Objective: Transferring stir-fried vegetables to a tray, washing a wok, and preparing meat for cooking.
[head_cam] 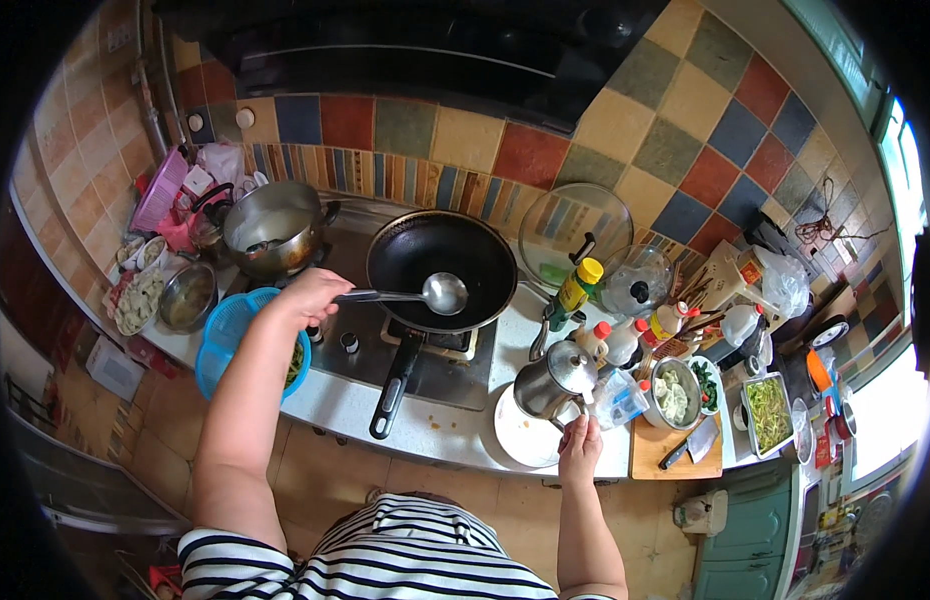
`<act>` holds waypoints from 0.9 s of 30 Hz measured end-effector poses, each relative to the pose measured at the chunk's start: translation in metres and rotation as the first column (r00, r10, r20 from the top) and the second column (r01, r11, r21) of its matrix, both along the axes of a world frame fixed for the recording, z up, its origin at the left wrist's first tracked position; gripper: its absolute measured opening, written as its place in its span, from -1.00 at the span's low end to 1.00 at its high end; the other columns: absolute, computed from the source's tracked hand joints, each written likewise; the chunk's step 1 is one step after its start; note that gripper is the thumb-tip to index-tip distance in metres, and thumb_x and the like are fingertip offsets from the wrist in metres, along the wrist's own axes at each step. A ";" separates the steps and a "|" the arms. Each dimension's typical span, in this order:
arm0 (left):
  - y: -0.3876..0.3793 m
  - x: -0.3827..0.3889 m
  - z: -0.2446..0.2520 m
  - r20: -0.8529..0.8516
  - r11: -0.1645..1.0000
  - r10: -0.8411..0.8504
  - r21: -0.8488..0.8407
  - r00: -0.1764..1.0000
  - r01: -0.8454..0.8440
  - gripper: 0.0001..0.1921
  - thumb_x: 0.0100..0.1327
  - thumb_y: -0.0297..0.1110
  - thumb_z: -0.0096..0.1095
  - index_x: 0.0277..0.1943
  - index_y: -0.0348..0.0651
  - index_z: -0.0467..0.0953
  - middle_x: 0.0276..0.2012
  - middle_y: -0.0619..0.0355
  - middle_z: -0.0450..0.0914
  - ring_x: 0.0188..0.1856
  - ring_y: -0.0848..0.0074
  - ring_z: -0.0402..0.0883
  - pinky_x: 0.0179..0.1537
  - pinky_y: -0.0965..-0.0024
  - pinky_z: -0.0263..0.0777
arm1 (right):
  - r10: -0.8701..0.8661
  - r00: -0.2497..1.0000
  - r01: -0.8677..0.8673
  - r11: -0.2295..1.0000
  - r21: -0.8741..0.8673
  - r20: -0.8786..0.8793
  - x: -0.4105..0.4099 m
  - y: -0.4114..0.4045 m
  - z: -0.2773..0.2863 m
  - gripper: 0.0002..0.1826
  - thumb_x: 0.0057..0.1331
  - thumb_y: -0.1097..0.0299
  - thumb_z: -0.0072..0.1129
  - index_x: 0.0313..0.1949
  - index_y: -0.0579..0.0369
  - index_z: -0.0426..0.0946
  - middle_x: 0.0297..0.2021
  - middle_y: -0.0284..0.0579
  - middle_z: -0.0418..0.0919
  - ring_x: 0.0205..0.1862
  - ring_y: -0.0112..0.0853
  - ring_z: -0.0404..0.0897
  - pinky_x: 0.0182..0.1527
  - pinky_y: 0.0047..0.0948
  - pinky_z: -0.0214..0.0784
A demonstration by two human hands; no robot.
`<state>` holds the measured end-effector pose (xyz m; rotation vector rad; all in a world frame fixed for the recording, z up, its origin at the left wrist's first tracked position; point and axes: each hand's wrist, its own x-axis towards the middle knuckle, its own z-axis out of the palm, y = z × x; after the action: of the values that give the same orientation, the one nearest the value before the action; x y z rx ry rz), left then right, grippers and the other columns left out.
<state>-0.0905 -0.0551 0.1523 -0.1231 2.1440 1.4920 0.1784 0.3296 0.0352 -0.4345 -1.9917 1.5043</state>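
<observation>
My left hand (312, 298) grips the handle of a metal ladle (444, 293), whose bowl hangs over the black wok (435, 247). The wok stands on the right burner of the gas stove (337, 375), with its long black handle pointing towards me. In my right hand (581, 448) is the handle of a lidded metal pot (551, 380). That pot is over a white plate (521, 431) near the counter's front edge; whether it touches the plate I cannot tell.
A large metal pot (273, 229) stands on the left burner. Blue plastic baskets (223, 349) sit at the front left. To the right are an oil bottle (573, 296), a glass lid (562, 214), a bowl of dumplings (671, 397) and a cleaver (701, 441) on a cutting board (645, 461).
</observation>
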 end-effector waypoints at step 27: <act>0.022 0.007 -0.060 -0.543 0.986 -0.025 -0.152 0.839 -0.069 -0.68 0.37 -0.37 0.05 0.13 -0.26 0.49 -0.13 0.01 0.65 -0.13 0.49 0.57 -0.03 0.44 0.40 | 0.037 0.999 -0.037 0.999 0.027 -0.001 -0.016 -0.013 0.001 -0.63 0.51 0.19 -0.23 -0.47 0.09 0.21 -0.73 -0.34 0.30 -0.71 -0.61 0.28 -0.66 -0.60 0.10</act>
<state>-0.0839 -0.0333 0.0927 0.2555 2.7248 1.4834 0.1620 0.3168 0.0366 -0.3872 -2.0270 1.4981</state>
